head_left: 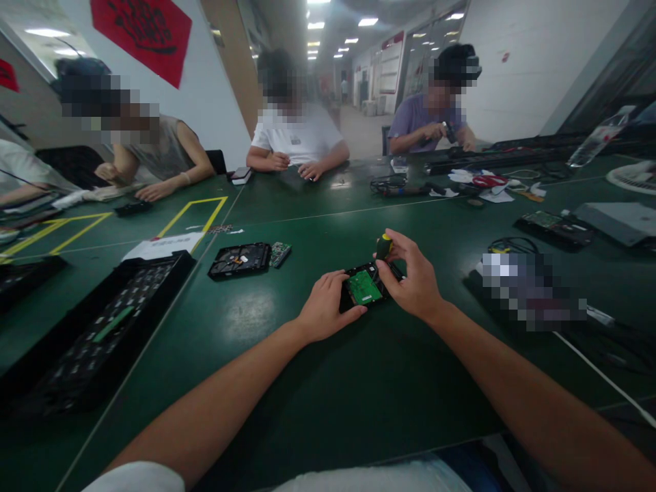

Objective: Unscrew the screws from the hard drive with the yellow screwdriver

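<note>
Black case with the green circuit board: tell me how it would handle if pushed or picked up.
The straight-edged black case looks rigid, so should probably stay stiff. Being flat and low, it would likely slide rather than roll. Its exposed green circuit board may be fragile if pressed.

White wall, lit ceiling lights
</note>
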Available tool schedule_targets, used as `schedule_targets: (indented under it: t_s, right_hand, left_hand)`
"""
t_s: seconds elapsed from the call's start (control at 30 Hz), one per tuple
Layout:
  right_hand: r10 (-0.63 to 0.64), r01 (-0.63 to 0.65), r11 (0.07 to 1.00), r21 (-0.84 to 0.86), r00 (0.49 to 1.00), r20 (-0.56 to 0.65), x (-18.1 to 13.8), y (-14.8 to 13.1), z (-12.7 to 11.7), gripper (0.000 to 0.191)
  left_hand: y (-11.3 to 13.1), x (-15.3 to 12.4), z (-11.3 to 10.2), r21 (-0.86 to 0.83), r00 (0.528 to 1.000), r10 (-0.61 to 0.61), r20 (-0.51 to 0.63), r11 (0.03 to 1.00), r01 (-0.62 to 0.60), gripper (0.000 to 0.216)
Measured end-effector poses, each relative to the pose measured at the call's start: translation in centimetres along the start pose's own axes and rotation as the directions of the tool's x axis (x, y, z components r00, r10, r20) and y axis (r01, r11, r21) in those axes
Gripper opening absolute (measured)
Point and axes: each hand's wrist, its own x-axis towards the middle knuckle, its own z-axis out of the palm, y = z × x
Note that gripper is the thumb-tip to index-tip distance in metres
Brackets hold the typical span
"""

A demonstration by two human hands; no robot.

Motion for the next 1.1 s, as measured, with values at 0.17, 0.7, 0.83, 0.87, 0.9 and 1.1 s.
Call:
schedule_targets:
  t_s: [0.17,0.7,0.83,0.87,0.9,1.1]
  right_hand:
    - [-0.006,0.005,0.999,-0.035,1.000,-0.018,-0.01,0.02,0.01,0.064]
    - [-0.024,0.023,0.999,-0.024,0.999,-0.025,0.11,-0.09,-0.01,0.063]
    - [-0.043,0.043,0.999,-0.022,0.999,-0.023,0.21,-0.15,-0.16,0.063]
    - [-0.046,0.045,0.999,-0.025,0.999,-0.020,0.22,-0.16,-0.19,0.063]
    - [-0.045,0.044,0.999,-0.027,0.999,-0.014,0.21,-0.15,-0.20,0.063]
    - [0.007,-0.007,1.000,0.028,1.000,0.008,0.03,-0.04,-0.02,0.069]
  left_hand:
    - [0.00,0.04,-0.06,-0.016,1.000,0.000,0.001,1.000,0.000,0.069]
    - [-0.13,0.10,-0.01,-0.049,1.000,-0.002,-0.005,0.999,0.002,0.070]
    - [0.03,0.05,-0.08,-0.024,1.000,0.006,-0.003,1.000,-0.006,0.070]
    - [0.06,0.04,-0.08,-0.017,1.000,0.007,-0.003,1.000,-0.007,0.070]
    - [0.08,0.04,-0.08,-0.011,1.000,0.007,-0.002,1.000,-0.007,0.071]
    - [0.14,-0.01,-0.05,0.010,1.000,0.006,-0.001,1.000,-0.006,0.072]
